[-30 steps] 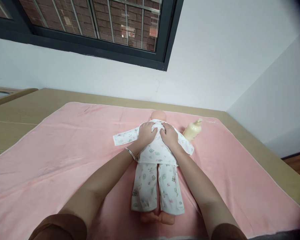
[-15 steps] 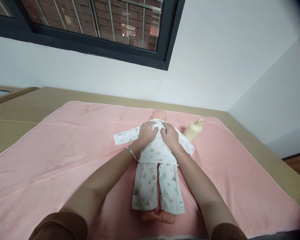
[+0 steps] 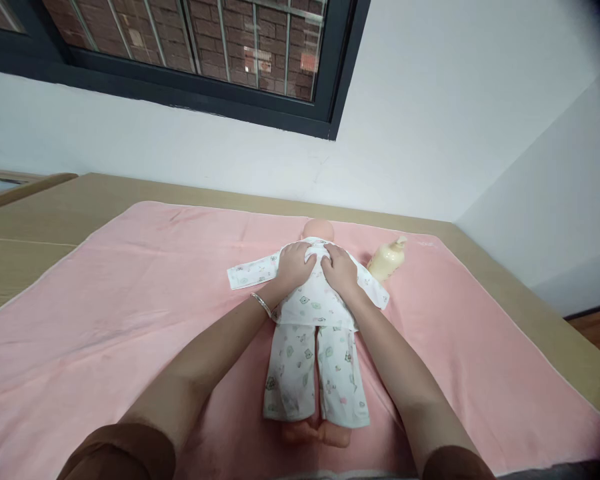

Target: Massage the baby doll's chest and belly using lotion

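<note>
So, clothes first: brown sleeves on both sides, kind of a dark reddish brown, plain as far as I can see. The left sleeve [image 3: 123, 450] shows more, with a soft fold across it and a wide, loose, rounded opening around the elbow. Of the right sleeve [image 3: 455, 463] you only get a curved edge at the near side, the rest is cut off. Below that it's bare forearms, slim and tapering to the wrists. Left wrist has a shiny silver bracelet [image 3: 261, 305], a narrow rounded band, fine detail too small to make out. Left hand [image 3: 295, 267] and right hand [image 3: 341, 272] are both bare.
</note>
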Motion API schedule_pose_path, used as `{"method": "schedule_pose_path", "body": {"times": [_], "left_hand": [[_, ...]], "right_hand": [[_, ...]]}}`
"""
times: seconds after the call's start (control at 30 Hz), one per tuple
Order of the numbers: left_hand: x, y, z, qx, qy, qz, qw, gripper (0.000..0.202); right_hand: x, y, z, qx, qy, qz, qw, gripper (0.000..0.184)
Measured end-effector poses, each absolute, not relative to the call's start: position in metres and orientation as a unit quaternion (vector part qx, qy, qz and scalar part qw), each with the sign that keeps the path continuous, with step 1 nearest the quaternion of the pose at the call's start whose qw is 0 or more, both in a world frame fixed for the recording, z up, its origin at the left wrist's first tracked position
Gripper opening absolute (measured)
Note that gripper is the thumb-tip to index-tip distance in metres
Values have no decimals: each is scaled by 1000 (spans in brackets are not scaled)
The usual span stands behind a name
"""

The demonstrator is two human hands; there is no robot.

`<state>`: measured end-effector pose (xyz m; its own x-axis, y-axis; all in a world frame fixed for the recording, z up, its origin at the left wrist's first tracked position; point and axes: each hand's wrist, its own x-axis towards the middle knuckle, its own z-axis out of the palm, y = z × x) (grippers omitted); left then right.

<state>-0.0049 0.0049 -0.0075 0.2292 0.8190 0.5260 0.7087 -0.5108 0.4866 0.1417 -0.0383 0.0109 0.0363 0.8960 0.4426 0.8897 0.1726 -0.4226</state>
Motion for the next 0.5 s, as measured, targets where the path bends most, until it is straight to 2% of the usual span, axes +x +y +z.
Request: {"method": "schedule_pose_path", "body": {"times": [0.27,0.5], "left_hand": [[-4,3,-2,800,482,353,55,33],[-4,-1,-1,799,470,374,-25,14]], "right_hand": [[147,-29,7,-606,-738,-20,298,47],[143,-37,7,-598,-726,-67,332,37]]}}
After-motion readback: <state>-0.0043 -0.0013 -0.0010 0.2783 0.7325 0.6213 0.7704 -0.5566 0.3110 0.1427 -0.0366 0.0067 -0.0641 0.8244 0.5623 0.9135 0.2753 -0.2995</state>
